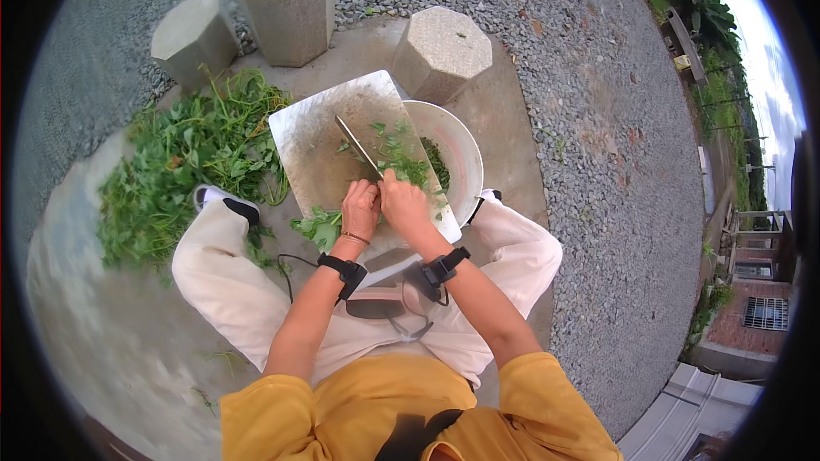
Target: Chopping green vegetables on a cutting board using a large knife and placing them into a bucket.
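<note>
My right hand (405, 205) grips the handle of a kitchen knife (359, 146), its blade pointing away from me over a white, stained cutting board (320, 134). Close against it, my left hand (360, 208) holds a bunch of leafy green stems (320, 228), whose leaves stick out to the left over the board's near edge. Cut greens (407, 157) lie on the board right of the blade. Under the board's right side stands a white basin (462, 147) with chopped greens (435, 163) inside; the board hides part of it.
A large heap of leafy vines (192, 153) lies on the concrete at left, by my left shoe (227, 202). Three octagonal stone stools (285, 19) stand beyond the board. Grey gravel (602, 205) borders the slab. Black cables (291, 275) hang by my wrist bands.
</note>
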{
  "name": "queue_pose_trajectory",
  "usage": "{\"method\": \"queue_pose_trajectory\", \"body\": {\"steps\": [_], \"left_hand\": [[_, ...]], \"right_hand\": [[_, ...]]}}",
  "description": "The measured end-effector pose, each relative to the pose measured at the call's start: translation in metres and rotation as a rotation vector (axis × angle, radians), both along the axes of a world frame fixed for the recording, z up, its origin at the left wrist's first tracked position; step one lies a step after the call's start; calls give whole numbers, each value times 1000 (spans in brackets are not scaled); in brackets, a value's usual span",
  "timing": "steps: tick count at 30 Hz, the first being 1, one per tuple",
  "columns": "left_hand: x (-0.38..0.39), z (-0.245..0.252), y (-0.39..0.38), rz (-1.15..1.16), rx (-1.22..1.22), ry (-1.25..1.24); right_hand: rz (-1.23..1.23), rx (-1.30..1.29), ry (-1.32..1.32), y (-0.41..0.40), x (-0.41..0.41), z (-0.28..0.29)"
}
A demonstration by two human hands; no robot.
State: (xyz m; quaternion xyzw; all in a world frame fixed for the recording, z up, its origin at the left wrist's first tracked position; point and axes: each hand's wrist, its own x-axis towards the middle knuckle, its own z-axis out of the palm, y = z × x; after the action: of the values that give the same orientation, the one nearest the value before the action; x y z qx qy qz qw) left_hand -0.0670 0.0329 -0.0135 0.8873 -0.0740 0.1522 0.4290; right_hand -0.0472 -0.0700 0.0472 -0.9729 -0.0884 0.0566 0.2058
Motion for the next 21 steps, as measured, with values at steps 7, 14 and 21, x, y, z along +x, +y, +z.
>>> {"method": "queue_pose_trajectory", "body": {"steps": [7, 14, 21], "left_hand": [[-8, 4, -2, 57, 40, -67], [-8, 3, 9, 69, -66, 17], [-4, 2, 4, 47, 12, -17]], "right_hand": [[-43, 67, 12, -23, 10, 12], [21, 39, 210, -40, -34, 41], [28, -43, 206, -17, -34, 20]]}}
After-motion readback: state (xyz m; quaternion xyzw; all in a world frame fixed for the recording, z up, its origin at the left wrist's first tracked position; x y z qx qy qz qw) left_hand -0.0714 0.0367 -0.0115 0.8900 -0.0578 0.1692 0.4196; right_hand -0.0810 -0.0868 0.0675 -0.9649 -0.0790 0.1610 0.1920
